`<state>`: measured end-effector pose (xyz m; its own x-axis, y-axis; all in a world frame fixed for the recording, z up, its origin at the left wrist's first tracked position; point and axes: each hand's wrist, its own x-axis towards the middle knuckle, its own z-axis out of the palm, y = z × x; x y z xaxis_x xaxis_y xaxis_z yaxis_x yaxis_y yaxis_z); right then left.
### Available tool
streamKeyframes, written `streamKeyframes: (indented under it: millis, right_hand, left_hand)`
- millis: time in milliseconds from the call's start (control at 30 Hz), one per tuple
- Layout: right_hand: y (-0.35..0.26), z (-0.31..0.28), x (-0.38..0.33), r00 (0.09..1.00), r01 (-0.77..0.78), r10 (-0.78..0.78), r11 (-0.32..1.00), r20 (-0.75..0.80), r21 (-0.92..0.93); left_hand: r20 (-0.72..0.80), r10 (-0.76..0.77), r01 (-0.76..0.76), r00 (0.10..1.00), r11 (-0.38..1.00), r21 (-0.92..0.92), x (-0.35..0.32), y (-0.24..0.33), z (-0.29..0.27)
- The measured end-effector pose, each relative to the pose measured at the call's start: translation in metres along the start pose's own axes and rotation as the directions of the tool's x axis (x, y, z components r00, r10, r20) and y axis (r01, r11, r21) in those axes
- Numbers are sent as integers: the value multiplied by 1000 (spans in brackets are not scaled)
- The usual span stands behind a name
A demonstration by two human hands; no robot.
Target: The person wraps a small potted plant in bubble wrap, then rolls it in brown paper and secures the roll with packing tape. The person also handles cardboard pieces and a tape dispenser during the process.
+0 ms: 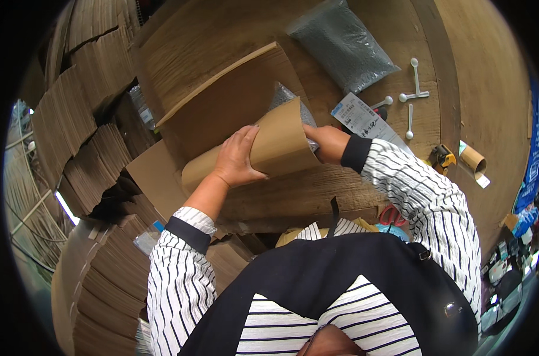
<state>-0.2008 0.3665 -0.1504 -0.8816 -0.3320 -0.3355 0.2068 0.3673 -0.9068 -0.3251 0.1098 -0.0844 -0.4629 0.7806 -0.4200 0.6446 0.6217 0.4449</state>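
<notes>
A brown cardboard box [228, 95] lies on the wooden table before me, one panel bent over in a curve. My left hand [240, 155] grips this curved panel, fingers over its top and thumb lower down. At the box's right end, my right hand [330, 144] reaches in at the opening. Its fingertips are hidden behind the cardboard, next to a clear plastic bag [284, 95] of grey contents that shows partly inside. Beyond the box rests another filled bag, grey and glossy [343, 47]. A printed paper slip [364, 118] lies just past my right wrist.
Several small white plastic scoops [416, 77] lie to the right. Farther right are a yellow-and-black tape dispenser [441, 158] and a cardboard tube [473, 160]. Red-handled scissors [392, 217] sit near my body. Stacks of flattened cardboard [73, 113] crowd the left side.
</notes>
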Motion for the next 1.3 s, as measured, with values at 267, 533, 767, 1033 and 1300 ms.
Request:
streamKeyframes:
  millis: [267, 533, 767, 1033, 1300]
  right_hand:
    - [6, -55, 19, 977, 116, -142, 981, -162, -158]
    - [4, -48, 59, 988, 155, -155, 988, 17, -24]
    - [4, -37, 52, 995, 29, -19, 995, -102, 95]
    - [1, -7, -19, 946, -4, 107, 947, -305, 320]
    - [14, 0, -15, 988, 46, 13, 927, -153, 372]
  left_hand:
    - [-63, 64, -65, 996, 998, -27, -6, -5, -3]
    - [-167, 78, -82, 983, 996, -20, -14, -5, 3]
    - [-198, 62, -64, 978, 998, -5, -18, -6, 6]
    - [-203, 50, -50, 978, 999, 5, -17, -8, 6]
    - [-262, 74, -66, 962, 997, 37, -16, -7, 8]
